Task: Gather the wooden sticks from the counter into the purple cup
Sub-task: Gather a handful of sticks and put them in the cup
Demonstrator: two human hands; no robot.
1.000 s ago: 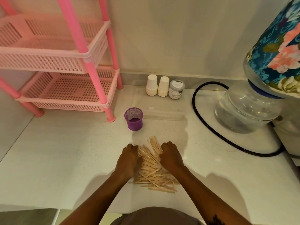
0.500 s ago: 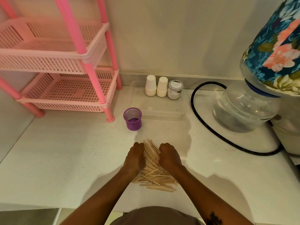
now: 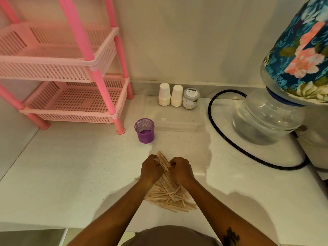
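Observation:
A pile of flat wooden sticks [image 3: 168,196] lies on the white counter [image 3: 71,174] near its front edge. My left hand [image 3: 150,168] and my right hand [image 3: 180,169] press in from either side and clasp a bunch of the sticks between them; the bunch's tips poke out beyond my fingers. The rest of the pile spreads loose under my wrists. The purple mesh cup [image 3: 144,130] stands upright and apart, a short way beyond my hands and slightly left. Its inside shows only the purple bottom.
A pink two-tier basket rack [image 3: 71,103] stands at the back left. Two stacks of white paper cups [image 3: 170,95] and a small jar [image 3: 190,101] sit by the wall on a clear tray [image 3: 177,124]. A water dispenser bottle [image 3: 266,118] and black hose [image 3: 230,139] fill the right.
My hands have drawn closer together, squeezing the spread sticks into a tighter bunch, and my fingers have curled around it. The cup has not moved.

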